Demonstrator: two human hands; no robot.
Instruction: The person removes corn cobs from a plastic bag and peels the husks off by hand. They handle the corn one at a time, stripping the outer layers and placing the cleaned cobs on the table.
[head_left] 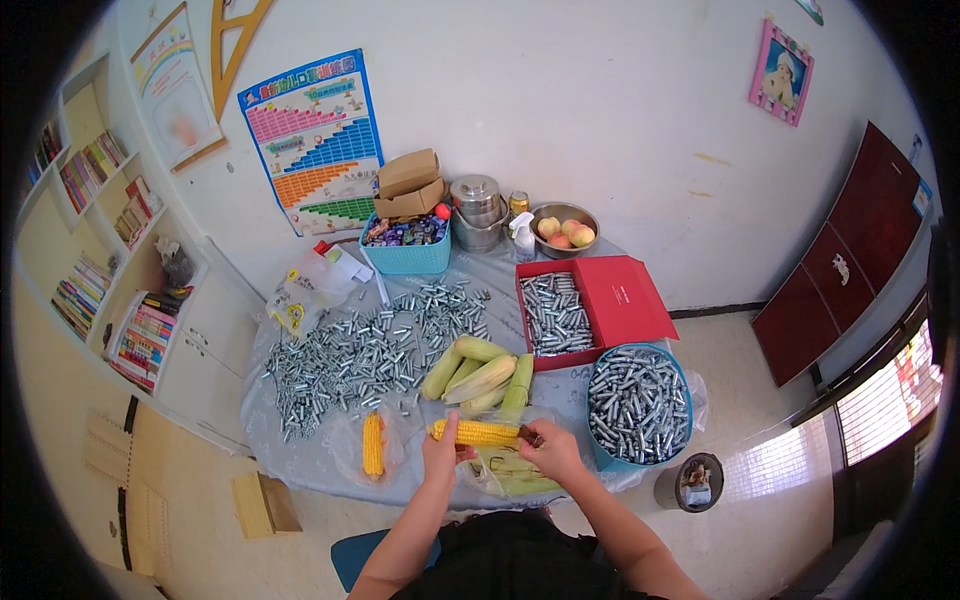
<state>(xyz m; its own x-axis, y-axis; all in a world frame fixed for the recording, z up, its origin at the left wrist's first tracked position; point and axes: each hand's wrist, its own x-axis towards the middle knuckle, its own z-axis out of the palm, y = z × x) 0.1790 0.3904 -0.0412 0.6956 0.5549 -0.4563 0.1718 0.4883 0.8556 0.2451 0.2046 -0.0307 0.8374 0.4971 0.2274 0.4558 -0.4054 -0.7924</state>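
Observation:
A bare yellow corn cob (pixel 485 433) lies sideways between my hands, above the near edge of the table. My left hand (pixel 442 456) is closed round its left part. At the cob's darker right end, my right hand (pixel 551 450) has its fingers closed on the tip; whether it pinches silk there is too small to tell. Pulled-off green husks (pixel 515 474) lie under my hands, partly hidden by them. Left of them, another bare corn cob (pixel 373 445) rests on a clear plastic bag (pixel 395 452). Just beyond my hands is a pile of corn ears (pixel 482 380) in pale green husks.
Small metal fasteners (pixel 340 365) spread over the table's left. A red box (pixel 597 345) and blue basket (pixel 599 455) hold more at right. Behind stand a light-blue basket (pixel 412 259), metal pots (pixel 478 215), spray bottle (pixel 524 240) and fruit bowl (pixel 590 215). A bin (pixel 672 490) stands right.

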